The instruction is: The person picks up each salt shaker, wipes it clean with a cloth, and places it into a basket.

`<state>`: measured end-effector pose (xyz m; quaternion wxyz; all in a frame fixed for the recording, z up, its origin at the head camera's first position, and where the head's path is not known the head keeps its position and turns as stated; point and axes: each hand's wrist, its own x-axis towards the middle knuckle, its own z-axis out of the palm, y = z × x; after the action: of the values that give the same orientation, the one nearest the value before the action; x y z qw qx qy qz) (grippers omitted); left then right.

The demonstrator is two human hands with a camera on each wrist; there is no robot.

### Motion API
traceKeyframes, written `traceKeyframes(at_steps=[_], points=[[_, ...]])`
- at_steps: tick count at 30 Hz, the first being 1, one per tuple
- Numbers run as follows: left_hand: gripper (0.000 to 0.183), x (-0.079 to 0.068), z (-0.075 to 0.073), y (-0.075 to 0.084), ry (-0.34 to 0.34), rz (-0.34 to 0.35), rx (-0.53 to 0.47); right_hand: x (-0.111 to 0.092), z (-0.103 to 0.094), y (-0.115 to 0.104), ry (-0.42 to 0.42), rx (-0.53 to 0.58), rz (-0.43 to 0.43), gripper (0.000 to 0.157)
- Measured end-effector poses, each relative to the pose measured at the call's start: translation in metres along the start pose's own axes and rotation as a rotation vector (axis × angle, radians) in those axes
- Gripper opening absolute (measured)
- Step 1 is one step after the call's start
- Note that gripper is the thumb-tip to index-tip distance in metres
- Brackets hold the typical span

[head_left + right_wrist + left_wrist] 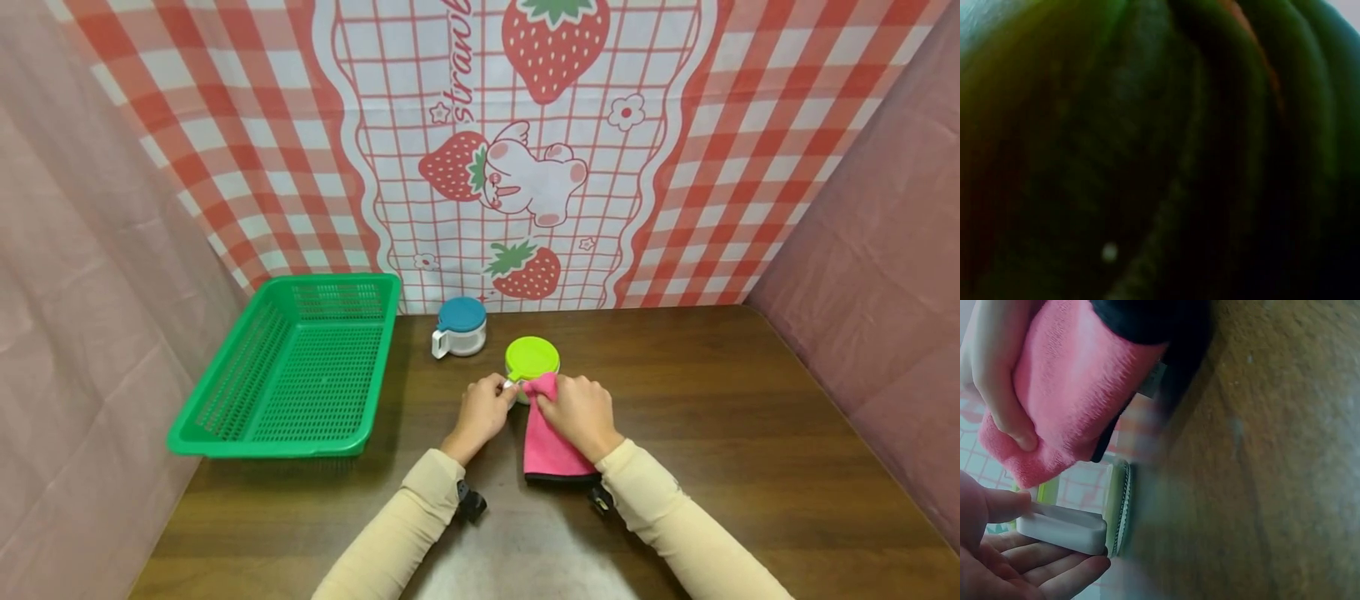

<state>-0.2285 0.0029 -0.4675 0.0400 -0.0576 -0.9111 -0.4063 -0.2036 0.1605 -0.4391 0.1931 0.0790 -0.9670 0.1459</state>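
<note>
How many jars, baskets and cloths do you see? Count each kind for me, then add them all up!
Jars: 2 (blue-lidded jar, lime-lidded jar)
Baskets: 1 (green basket)
Cloths: 1 (pink cloth)
Total: 4

This looks like a curtained-off tabletop booth, its wood-grain table [720, 408] enclosed by a strawberry-print cloth [637, 158] and pink side drapes [82, 292].

Head view: bright, fairly even; pale glare on tabletop [517, 554], bottom centre; wide-angle stretch toward edges. Left wrist: dimmer, hazy; cloth [1072, 381] crisper than blurred tabletop. Right wrist: near black, green-tinged, badly out of focus; pale speck low.
</note>
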Motion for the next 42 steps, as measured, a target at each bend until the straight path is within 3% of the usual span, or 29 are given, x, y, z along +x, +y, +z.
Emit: traceKeyframes(at_steps=[5, 14, 25, 33, 42], points=[[0.023, 0.001, 0.001, -0.001, 0.004, 0.011, -0.001, 0.000, 0.005, -0.002, -0.004, -0.015, -0.010, 0.038], [0.021, 0.002, 0.000, -0.002, 0.007, 0.011, -0.019, 0.002, 0.015, -0.005, -0.151, -0.043, 0.010, 0.037], [0.020, 0.002, 0.000, 0.000, 0.007, -0.003, -0.032, 0.004, 0.018, 0.000, -0.219, -0.069, 0.043, 0.034], [0.021, 0.003, 0.002, -0.001, 0.012, -0.020, -0.057, 0.001, 0.016, 0.010, -0.186, -0.008, 0.050, 0.026], [0.022, 0.003, 0.002, 0.000, 0.000, -0.009, -0.023, 0.000, 0.013, 0.018, -0.123, 0.061, 0.076, 0.030]])
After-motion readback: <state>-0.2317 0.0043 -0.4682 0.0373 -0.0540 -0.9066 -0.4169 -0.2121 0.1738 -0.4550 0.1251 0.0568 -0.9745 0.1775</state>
